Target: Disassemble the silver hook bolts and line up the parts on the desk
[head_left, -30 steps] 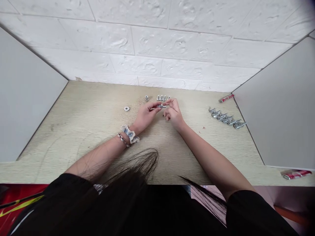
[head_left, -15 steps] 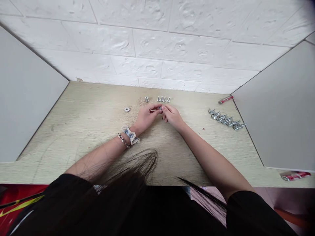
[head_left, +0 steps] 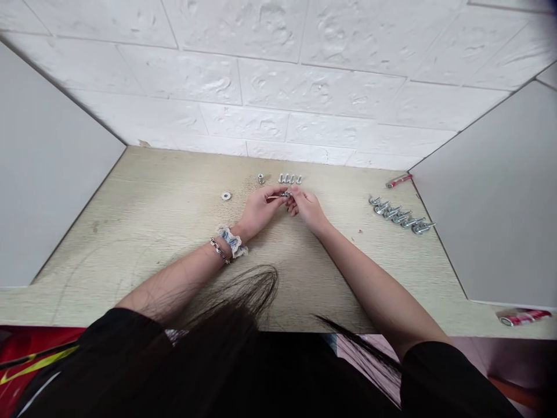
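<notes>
My left hand [head_left: 257, 210] pinches a small silver bolt [head_left: 284, 194] by its shank, held sideways just above the wooden table [head_left: 143, 226]. My right hand [head_left: 307, 208] meets it from the right, fingertips closed on the bolt's right end, where a small metal part sits; I cannot make out what that part is. Just beyond the hands a short row of silver nuts [head_left: 289, 179] lies on the table, with a single nut [head_left: 260, 178] to its left and a flat washer [head_left: 225, 196] further left.
A row of several assembled bolts [head_left: 399, 214] lies at the right of the table. A red pen-like item [head_left: 398, 181] rests at the back right corner, another red item [head_left: 522, 317] at the front right edge. Grey side panels and a white brick wall enclose the table.
My right hand has come down from the row of nuts to the bolt's end and closed against my left hand. The view has shifted slightly.
</notes>
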Demonstrator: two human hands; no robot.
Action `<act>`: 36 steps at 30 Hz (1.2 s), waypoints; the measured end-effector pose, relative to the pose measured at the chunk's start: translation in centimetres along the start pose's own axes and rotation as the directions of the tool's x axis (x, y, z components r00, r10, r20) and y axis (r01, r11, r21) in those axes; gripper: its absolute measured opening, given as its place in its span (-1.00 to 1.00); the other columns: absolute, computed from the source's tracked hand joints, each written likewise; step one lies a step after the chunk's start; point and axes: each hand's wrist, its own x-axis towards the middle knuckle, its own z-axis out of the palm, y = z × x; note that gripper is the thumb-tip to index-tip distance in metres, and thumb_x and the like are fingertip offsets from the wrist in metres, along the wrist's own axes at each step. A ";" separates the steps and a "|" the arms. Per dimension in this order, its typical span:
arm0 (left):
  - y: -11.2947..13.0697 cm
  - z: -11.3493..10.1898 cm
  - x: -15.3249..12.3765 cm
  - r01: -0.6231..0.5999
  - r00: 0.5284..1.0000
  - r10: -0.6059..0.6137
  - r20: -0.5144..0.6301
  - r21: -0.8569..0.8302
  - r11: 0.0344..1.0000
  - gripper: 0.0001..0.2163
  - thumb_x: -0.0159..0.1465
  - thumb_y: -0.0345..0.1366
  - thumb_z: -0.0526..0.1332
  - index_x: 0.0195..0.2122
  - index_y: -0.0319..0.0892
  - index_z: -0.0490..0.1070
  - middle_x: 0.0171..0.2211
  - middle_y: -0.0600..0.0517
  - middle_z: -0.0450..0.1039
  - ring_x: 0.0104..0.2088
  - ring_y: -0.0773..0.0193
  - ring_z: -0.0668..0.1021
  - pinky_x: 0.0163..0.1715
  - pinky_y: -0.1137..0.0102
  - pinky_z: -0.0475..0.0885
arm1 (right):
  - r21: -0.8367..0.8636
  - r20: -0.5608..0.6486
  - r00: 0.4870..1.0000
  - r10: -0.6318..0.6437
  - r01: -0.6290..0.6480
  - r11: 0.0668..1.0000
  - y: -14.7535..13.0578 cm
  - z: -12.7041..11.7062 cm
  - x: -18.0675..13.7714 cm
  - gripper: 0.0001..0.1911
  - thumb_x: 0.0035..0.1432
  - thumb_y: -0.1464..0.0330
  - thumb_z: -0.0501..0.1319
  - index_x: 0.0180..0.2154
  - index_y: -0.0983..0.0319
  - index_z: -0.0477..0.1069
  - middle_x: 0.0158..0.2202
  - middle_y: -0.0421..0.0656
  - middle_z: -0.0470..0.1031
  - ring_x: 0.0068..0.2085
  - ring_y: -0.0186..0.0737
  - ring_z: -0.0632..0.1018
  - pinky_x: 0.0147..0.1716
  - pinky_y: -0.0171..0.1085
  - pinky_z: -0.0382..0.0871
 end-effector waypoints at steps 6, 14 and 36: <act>-0.1 -0.1 0.1 0.018 1.000 -0.017 -0.014 0.031 0.999 -0.79 0.13 -0.37 0.20 -0.20 -0.18 0.49 -0.24 0.01 0.54 -0.24 0.32 0.53 -0.13 0.36 0.41 | -0.074 0.024 0.999 -0.048 0.050 0.996 -0.2 0.1 -0.2 -0.48 0.03 -0.10 0.05 -0.53 0.24 0.25 -0.63 -0.27 0.26 -0.63 -0.46 0.30 -0.65 -0.41 0.21; 0.0 -0.4 0.3 0.154 0.988 -0.153 -0.031 0.038 0.987 -0.74 0.12 -0.29 0.21 -0.16 -0.19 0.49 -0.24 -0.02 0.55 -0.32 0.29 0.53 -0.26 0.37 0.42 | -0.023 0.029 0.999 -0.043 0.044 0.999 -0.1 0.0 -0.1 -0.77 0.00 0.26 0.18 -0.29 0.21 0.25 -0.40 -0.28 0.37 -0.59 -0.51 0.33 -0.60 -0.42 0.26; -0.1 -0.4 0.0 0.058 0.998 -0.057 -0.013 0.123 0.991 -0.75 0.16 -0.24 0.19 -0.16 -0.17 0.50 -0.34 0.04 0.57 -0.31 0.27 0.55 -0.21 0.38 0.41 | -0.095 0.034 0.998 -0.050 0.053 0.994 -0.2 -0.1 0.0 -0.48 0.00 -0.10 0.08 -0.53 0.25 0.30 -0.62 -0.27 0.31 -0.65 -0.48 0.29 -0.64 -0.42 0.18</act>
